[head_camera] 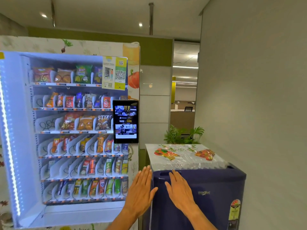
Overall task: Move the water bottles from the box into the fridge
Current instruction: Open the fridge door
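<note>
- The fridge [199,196] stood at lower right, door closed, contents hidden.
- Left hand [141,191] and right hand [180,191] were flat, fingers extended together, holding nothing.
- The vending machine [66,130] at left held snack packets.

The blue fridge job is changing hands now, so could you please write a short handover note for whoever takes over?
Left hand: open, empty, flat beside the left edge of the dark blue single-door fridge.
Right hand: open, empty, palm on the fridge door below the handle recess.
Fridge door looks closed.
Box and water bottles: not in view.
Done: nothing visible.
Left: open the door, fetch the bottles, load them.
</note>
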Motion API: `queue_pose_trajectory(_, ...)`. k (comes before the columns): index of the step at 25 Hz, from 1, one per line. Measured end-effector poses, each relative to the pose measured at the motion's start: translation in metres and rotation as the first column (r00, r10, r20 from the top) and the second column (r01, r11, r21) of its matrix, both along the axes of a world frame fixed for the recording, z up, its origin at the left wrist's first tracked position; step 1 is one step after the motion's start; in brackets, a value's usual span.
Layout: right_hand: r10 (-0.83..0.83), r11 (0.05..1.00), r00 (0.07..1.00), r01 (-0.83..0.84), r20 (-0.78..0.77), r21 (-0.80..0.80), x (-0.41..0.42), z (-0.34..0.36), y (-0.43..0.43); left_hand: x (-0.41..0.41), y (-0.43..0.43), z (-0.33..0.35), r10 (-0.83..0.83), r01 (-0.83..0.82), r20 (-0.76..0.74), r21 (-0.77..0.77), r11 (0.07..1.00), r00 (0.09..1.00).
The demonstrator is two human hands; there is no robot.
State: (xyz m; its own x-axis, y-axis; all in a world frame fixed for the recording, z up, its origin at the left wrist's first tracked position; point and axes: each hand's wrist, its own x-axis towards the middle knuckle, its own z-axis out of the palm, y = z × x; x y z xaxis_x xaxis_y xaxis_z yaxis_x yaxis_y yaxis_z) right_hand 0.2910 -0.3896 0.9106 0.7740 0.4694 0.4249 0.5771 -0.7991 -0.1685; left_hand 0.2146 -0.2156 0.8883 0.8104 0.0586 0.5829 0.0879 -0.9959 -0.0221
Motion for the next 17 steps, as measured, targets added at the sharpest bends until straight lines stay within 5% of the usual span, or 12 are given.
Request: queue_pose_trajectory(17,0.062,0.998,0.998,-0.062,0.0,-0.006,0.056,-0.025,0.048,0.104,0.038,0.001,0.019,-0.027,-0.041,-0.207,0.978,0.999)
